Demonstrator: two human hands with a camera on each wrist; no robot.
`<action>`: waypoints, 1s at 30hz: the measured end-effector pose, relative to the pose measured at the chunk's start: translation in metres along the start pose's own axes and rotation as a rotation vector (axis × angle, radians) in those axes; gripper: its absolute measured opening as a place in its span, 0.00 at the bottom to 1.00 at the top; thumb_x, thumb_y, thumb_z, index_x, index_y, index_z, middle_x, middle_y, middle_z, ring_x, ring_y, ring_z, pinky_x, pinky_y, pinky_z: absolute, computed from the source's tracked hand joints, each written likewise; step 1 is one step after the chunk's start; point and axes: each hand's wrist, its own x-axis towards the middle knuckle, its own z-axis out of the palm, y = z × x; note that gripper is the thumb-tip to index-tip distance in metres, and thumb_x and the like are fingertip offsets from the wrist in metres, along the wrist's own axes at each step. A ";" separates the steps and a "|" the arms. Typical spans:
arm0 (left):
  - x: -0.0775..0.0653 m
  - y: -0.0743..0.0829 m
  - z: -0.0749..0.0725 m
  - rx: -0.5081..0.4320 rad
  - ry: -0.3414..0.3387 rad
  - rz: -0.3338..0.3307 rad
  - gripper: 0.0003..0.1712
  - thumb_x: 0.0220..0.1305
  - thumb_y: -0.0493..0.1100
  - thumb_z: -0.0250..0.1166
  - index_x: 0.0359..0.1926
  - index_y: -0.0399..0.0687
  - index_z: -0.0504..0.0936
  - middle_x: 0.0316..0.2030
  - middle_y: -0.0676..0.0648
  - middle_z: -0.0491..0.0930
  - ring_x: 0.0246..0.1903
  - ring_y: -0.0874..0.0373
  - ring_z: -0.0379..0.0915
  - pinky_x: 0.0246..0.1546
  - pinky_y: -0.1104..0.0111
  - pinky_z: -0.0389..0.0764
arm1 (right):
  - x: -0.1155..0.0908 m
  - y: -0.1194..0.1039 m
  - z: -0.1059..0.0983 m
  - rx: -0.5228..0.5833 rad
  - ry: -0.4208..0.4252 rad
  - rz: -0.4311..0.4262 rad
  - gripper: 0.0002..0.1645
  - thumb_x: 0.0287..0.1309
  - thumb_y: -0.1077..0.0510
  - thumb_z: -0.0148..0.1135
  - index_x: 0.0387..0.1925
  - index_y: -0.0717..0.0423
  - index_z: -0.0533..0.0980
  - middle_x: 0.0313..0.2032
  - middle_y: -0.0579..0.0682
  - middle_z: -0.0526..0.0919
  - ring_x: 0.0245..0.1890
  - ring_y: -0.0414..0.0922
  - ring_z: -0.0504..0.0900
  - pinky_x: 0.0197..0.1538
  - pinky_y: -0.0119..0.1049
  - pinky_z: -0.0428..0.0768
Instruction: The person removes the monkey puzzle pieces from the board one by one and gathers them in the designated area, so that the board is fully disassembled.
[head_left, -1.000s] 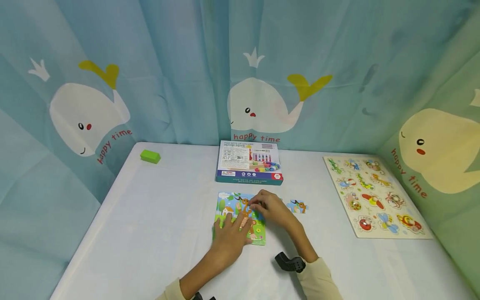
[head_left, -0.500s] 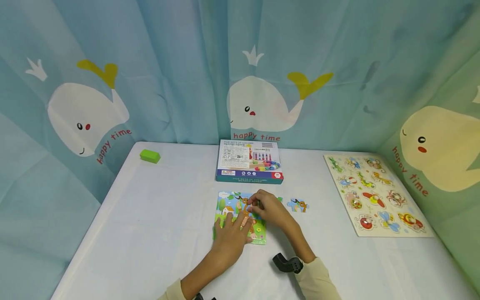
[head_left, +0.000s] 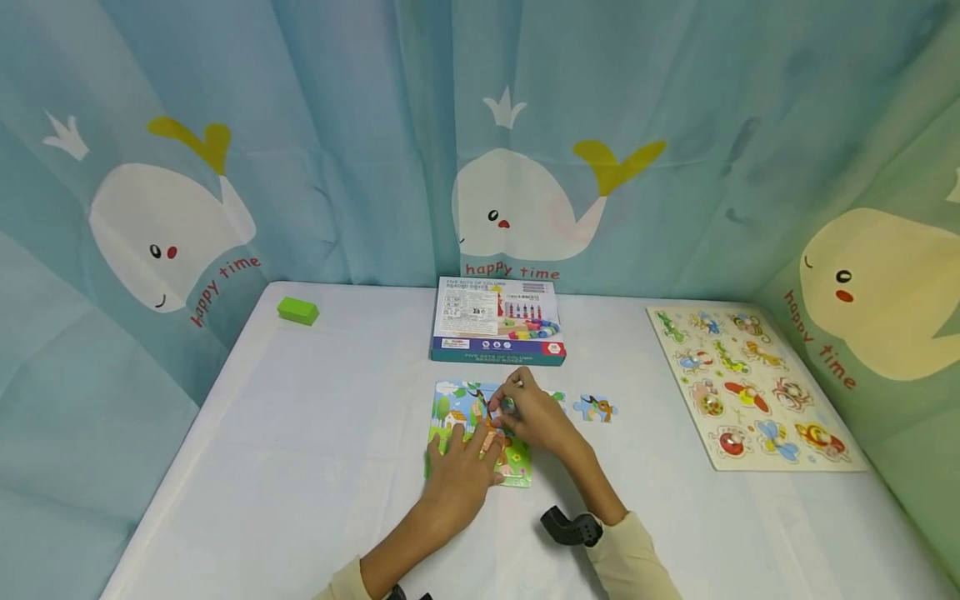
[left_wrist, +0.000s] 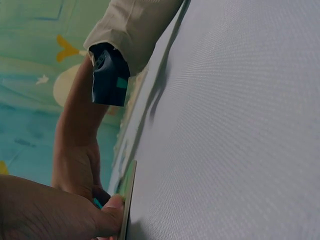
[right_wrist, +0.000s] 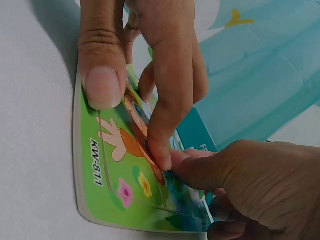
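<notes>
A picture puzzle (head_left: 450,408) with a house and a brown animal lies flat on the table in the head view. My left hand (head_left: 459,479) rests on its lower part with fingers spread; in the right wrist view its fingertips press the board (right_wrist: 107,195) marked KW-811. My right hand (head_left: 536,412) is bent over the upper right of the puzzle, thumb and index finger pinching what seems to be a puzzle piece, mostly hidden by the fingers. A loose puzzle piece (head_left: 596,408) lies to the right, and another piece (head_left: 558,397) shows partly behind the right hand.
Behind the puzzle lies a beaded toy box (head_left: 498,325). A wooden insect peg board (head_left: 750,387) is on the right of the table (head_left: 300,467), and a green block (head_left: 298,311) sits at the back left. A whale-print curtain (head_left: 360,150) hangs along the back and sides.
The right hand has lifted and shifted slightly to the left over the puzzle, its fingers opening a small gap. The left hand stays in place on the board.
</notes>
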 end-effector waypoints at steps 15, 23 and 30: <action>0.000 0.000 -0.003 -0.007 -0.021 0.007 0.32 0.65 0.60 0.58 0.67 0.55 0.73 0.65 0.46 0.69 0.60 0.43 0.66 0.52 0.38 0.73 | -0.002 0.007 -0.002 -0.060 0.079 -0.027 0.22 0.48 0.52 0.76 0.45 0.53 0.80 0.47 0.51 0.77 0.49 0.48 0.72 0.52 0.46 0.78; -0.001 0.000 -0.003 0.008 -0.018 0.005 0.32 0.65 0.61 0.57 0.67 0.56 0.73 0.64 0.46 0.69 0.60 0.43 0.66 0.52 0.39 0.74 | 0.001 0.011 -0.001 0.072 0.102 -0.088 0.18 0.52 0.62 0.72 0.47 0.58 0.81 0.44 0.53 0.74 0.35 0.41 0.70 0.38 0.35 0.74; -0.001 0.000 -0.002 -0.006 -0.022 0.005 0.32 0.65 0.60 0.58 0.67 0.55 0.73 0.64 0.46 0.70 0.60 0.42 0.66 0.52 0.38 0.73 | 0.001 0.016 -0.001 0.117 0.095 -0.115 0.14 0.57 0.66 0.67 0.47 0.57 0.81 0.40 0.51 0.84 0.30 0.38 0.71 0.36 0.30 0.75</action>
